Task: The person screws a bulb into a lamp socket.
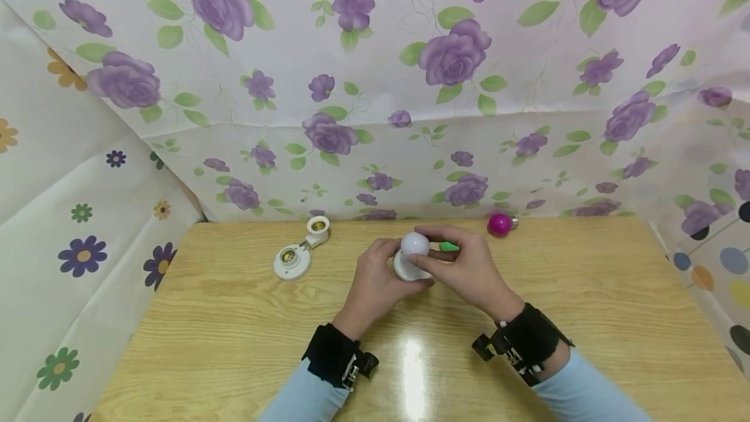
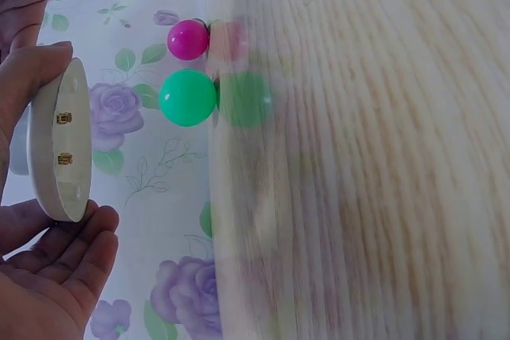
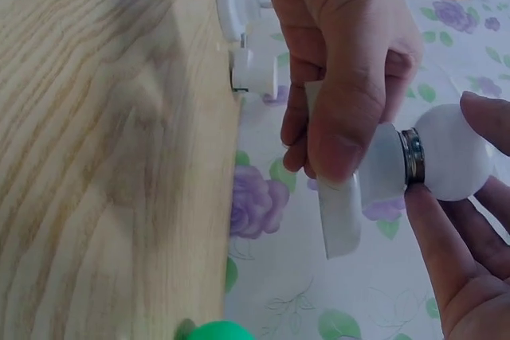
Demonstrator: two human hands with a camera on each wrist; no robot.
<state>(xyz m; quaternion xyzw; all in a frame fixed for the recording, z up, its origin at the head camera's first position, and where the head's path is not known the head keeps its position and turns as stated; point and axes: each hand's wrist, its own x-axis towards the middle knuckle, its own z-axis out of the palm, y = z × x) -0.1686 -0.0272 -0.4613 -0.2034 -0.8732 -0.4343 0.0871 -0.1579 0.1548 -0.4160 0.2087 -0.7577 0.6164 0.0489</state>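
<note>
My left hand (image 1: pixel 375 279) grips a round white lamp holder (image 3: pixel 341 220) by its flange, lifted off the table. Its hollow underside, with two brass contacts, faces the camera in the left wrist view. With thumb and fingers my right hand (image 1: pixel 469 272) holds a white light bulb (image 3: pixel 454 153) by its globe. The bulb's metal screw cap (image 3: pixel 413 155) sits at the mouth of the holder's socket, with part of the thread showing. Behind my right hand lies a green bulb (image 2: pixel 188 97), mostly covered by the fingers in the head view.
A magenta bulb (image 1: pixel 500 225) lies by the table's back edge. To the left, another round white lamp holder (image 1: pixel 291 271) rests beside a smaller white socket piece (image 1: pixel 318 230). Flowered cloth (image 1: pixel 375 142) hangs behind the wooden table (image 1: pixel 234 344).
</note>
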